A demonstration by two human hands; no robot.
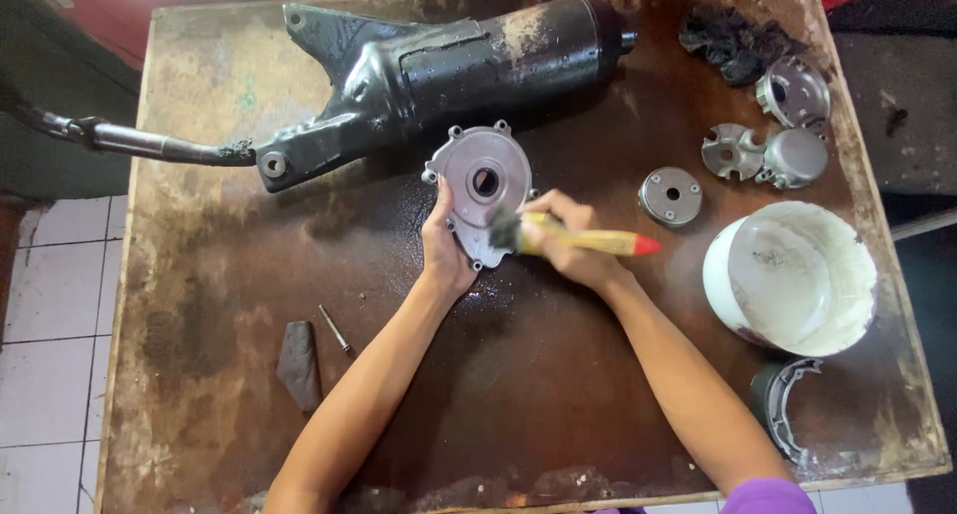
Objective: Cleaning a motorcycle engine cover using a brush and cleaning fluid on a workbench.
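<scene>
Gripping a grey metal cover plate (482,185) by its lower left edge, the left hand (444,250) is closed on it and props it on the stained brown table (239,275), just below a black exhaust muffler (449,70). The right hand (573,245) is wrapped around a yellow-handled brush (573,240), whose bristles touch the plate's lower right part. A white bucket (793,275) and several small metal parts (670,195) lie to the right

The brush (583,240) bristles were blurred against the cover (481,187), whose lower edge the left hand (445,250) hid, while left of the cover the exhaust (429,75) pipe ran off the frame's edge.
</scene>
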